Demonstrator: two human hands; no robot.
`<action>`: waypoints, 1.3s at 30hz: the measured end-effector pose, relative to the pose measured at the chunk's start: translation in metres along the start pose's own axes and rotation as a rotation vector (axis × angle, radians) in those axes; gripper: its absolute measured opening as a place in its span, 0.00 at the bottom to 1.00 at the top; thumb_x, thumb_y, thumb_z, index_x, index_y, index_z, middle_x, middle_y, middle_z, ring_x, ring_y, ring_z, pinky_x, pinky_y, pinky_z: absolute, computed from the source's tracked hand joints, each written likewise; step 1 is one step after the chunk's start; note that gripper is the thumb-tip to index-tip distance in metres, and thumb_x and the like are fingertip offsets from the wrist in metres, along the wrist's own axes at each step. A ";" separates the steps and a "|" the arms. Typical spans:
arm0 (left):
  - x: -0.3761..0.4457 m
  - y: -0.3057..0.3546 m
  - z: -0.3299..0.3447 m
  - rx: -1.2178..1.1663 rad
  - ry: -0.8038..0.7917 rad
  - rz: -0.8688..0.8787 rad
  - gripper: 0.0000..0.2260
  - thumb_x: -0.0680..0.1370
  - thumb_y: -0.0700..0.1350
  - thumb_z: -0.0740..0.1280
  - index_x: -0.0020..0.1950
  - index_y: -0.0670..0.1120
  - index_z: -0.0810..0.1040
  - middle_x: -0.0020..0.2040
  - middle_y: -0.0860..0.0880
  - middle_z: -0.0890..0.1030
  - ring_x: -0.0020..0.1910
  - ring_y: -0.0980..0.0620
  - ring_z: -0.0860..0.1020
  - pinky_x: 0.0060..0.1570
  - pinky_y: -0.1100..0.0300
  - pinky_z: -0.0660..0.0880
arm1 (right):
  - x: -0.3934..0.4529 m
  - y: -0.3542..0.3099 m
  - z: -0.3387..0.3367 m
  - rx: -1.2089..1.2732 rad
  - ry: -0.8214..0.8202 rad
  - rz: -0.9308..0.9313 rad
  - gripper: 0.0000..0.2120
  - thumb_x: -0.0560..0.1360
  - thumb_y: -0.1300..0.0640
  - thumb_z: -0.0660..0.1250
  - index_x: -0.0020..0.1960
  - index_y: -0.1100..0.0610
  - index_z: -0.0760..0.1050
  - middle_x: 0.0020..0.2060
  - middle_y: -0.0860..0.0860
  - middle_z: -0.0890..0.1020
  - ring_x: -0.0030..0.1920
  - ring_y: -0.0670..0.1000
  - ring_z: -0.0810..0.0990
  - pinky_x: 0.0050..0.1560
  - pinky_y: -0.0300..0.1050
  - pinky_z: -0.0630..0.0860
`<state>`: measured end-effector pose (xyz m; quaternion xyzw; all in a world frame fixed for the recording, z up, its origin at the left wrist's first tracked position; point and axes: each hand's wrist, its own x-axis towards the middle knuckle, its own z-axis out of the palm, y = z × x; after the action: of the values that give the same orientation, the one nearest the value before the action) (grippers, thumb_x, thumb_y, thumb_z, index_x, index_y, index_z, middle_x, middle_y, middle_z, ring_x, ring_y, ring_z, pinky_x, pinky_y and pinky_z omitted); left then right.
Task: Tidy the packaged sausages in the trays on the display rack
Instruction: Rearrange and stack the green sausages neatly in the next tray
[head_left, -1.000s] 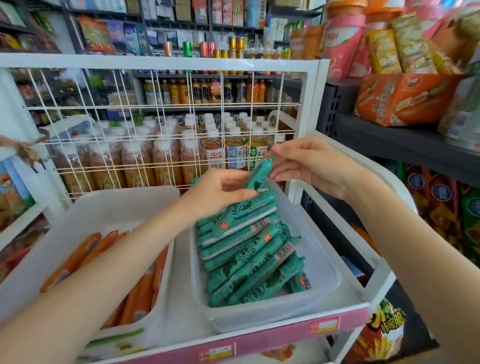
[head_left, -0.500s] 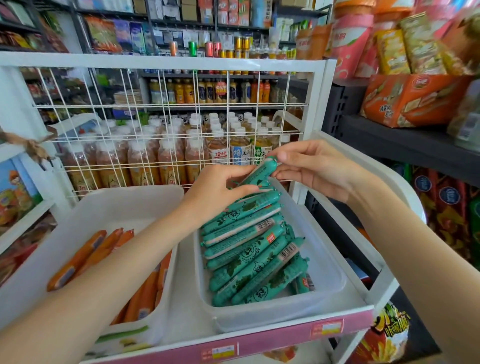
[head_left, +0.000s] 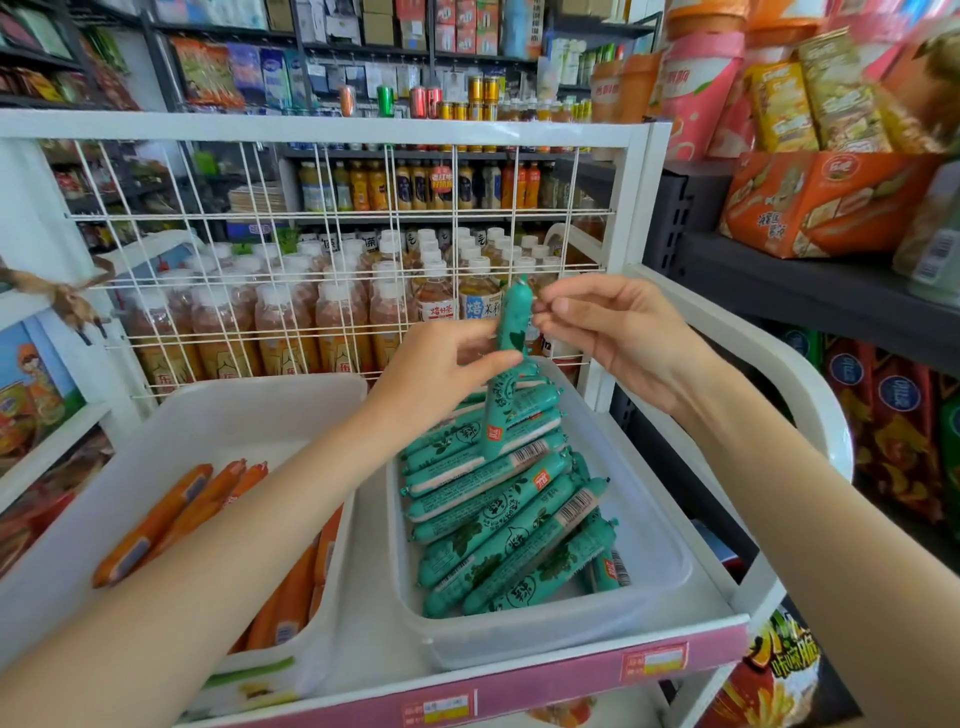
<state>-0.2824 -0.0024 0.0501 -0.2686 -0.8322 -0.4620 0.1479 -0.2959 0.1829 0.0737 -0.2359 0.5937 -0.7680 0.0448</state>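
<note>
- Head view is showing the left hand (head_left: 441, 374) gripping a green sausage (head_left: 506, 364) between thumb and curled fingers around its middle, above the far end of the right tray (head_left: 670, 551).
- Right hand (head_left: 618, 338) is pinching the sausage's upper tip with its fingertips, the other fingers loosely curled.
- Its glossy, slim, printed wrapper is ending in crimped tips; its long axis is standing nearly upright, top toward the white wire grid (head_left: 337, 249), lower end touching the stack.
- Half a second ago it was slanting low over the pile; now it is tipped up steeper and lifted higher.
- More green sausages (head_left: 509, 525) are lying diagonally in the translucent plastic tray.
- Orange sausages (head_left: 171, 519) are lying in the left tray (head_left: 249, 410), beside it on the display rack (head_left: 571, 670).
</note>
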 end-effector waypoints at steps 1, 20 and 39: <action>0.003 -0.002 -0.003 -0.055 0.032 -0.061 0.12 0.75 0.41 0.67 0.58 0.45 0.77 0.46 0.55 0.81 0.45 0.60 0.81 0.45 0.67 0.78 | -0.001 -0.001 -0.001 -0.083 0.020 -0.022 0.10 0.65 0.63 0.68 0.46 0.60 0.81 0.41 0.54 0.84 0.42 0.49 0.83 0.46 0.38 0.80; 0.024 -0.008 -0.024 -0.814 0.393 -0.570 0.04 0.75 0.44 0.68 0.46 0.44 0.76 0.44 0.46 0.82 0.42 0.53 0.81 0.36 0.66 0.79 | -0.024 0.014 0.024 -0.780 -0.147 -0.134 0.22 0.67 0.62 0.73 0.59 0.55 0.74 0.42 0.54 0.84 0.43 0.48 0.84 0.51 0.42 0.79; 0.021 0.009 -0.010 -0.776 0.180 -0.515 0.26 0.73 0.37 0.68 0.69 0.47 0.63 0.54 0.45 0.79 0.41 0.53 0.82 0.40 0.63 0.80 | -0.016 0.023 0.018 -0.874 0.051 -0.268 0.17 0.68 0.61 0.73 0.55 0.53 0.74 0.43 0.53 0.84 0.43 0.45 0.82 0.52 0.36 0.78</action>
<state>-0.2948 -0.0002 0.0717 -0.0479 -0.6217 -0.7817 -0.0113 -0.2792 0.1659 0.0507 -0.2884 0.8272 -0.4500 -0.1732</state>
